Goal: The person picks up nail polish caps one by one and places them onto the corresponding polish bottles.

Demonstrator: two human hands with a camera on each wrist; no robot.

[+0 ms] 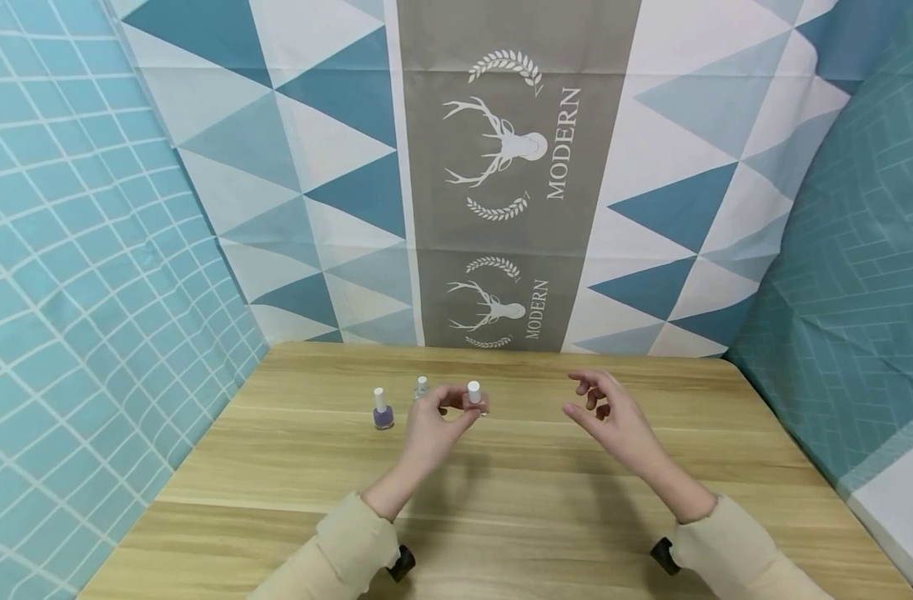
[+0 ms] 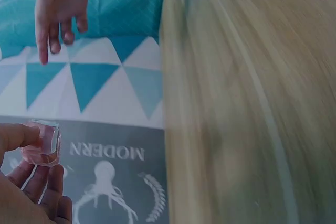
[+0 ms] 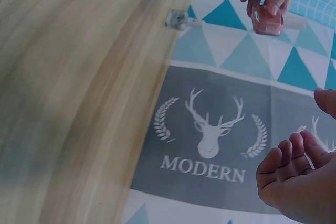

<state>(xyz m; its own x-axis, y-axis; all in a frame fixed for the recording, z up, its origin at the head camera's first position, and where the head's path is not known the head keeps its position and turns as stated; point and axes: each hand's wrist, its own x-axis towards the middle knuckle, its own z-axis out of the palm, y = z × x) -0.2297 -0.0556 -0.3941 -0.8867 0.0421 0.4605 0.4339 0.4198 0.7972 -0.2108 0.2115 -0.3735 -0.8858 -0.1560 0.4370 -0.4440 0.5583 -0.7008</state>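
My left hand (image 1: 432, 423) pinches a pink nail polish bottle (image 3: 266, 23) between thumb and fingers. The bottle is upright above the table, its white cap (image 1: 474, 387) pointing up. In the left wrist view its clear glass base shows past the thumb. My right hand (image 1: 615, 421) is off to the right, raised over the table, fingers loosely bent and holding nothing. Left of my left hand stands a purple nail polish bottle (image 1: 383, 416) with a white cap. Behind that hand is a clear nail polish bottle (image 3: 177, 19), partly hidden by it in the head view.
The wooden table (image 1: 531, 517) reaches back to a patterned cloth (image 1: 501, 183) with deer heads and triangles. A blue tiled-pattern cloth (image 1: 73, 275) hangs along the left, and a teal one (image 1: 861, 275) along the right.
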